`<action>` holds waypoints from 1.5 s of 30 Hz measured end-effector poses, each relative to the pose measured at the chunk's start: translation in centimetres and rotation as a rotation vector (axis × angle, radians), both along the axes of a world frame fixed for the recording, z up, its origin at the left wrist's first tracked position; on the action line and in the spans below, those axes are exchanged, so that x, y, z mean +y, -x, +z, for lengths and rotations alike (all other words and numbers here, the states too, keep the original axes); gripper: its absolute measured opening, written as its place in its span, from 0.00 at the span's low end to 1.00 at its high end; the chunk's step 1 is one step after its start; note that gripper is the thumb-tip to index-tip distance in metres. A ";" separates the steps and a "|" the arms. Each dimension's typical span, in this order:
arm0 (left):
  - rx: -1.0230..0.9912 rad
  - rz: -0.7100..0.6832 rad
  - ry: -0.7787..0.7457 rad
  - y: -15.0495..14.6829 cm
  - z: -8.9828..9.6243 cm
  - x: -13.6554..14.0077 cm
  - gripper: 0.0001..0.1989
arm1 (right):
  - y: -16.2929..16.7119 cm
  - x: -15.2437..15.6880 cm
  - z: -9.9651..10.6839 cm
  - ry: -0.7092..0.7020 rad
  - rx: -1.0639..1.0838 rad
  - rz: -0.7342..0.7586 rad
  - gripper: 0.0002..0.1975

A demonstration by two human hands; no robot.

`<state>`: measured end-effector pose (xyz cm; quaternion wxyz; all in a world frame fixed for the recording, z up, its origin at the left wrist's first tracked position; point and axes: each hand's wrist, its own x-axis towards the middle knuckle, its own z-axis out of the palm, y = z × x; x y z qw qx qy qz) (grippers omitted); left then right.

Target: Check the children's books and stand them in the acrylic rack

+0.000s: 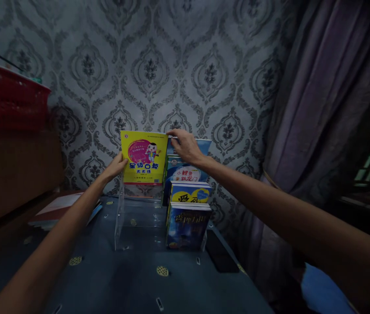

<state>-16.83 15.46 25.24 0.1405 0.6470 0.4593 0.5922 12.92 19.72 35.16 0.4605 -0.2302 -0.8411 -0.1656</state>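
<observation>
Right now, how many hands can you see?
2: the left hand at the left edge of the yellow book, the right hand at its top right corner.

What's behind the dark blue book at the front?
Rising behind the dark blue book are a yellow-and-blue book, a blue book with a white circle, and a paler book partly behind the right hand. Most of their lower covers are hidden.

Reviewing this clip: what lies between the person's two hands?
The yellow book, as the head view shows: the left hand is at its left edge, the right hand at its top right corner.
</observation>
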 end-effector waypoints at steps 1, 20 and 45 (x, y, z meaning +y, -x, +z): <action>0.000 0.000 0.002 0.0 0.0 0.0 0.18 | 0.0 0.0 0.0 -0.002 0.002 0.004 0.17; 0.001 0.055 -0.047 -0.4 -0.4 1.0 0.23 | -0.5 -1.0 -0.1 -0.026 0.001 0.011 0.19; 0.840 0.838 0.861 11.3 -17.5 -11.5 0.43 | -6.9 -20.3 -36.2 0.746 -0.086 0.507 0.16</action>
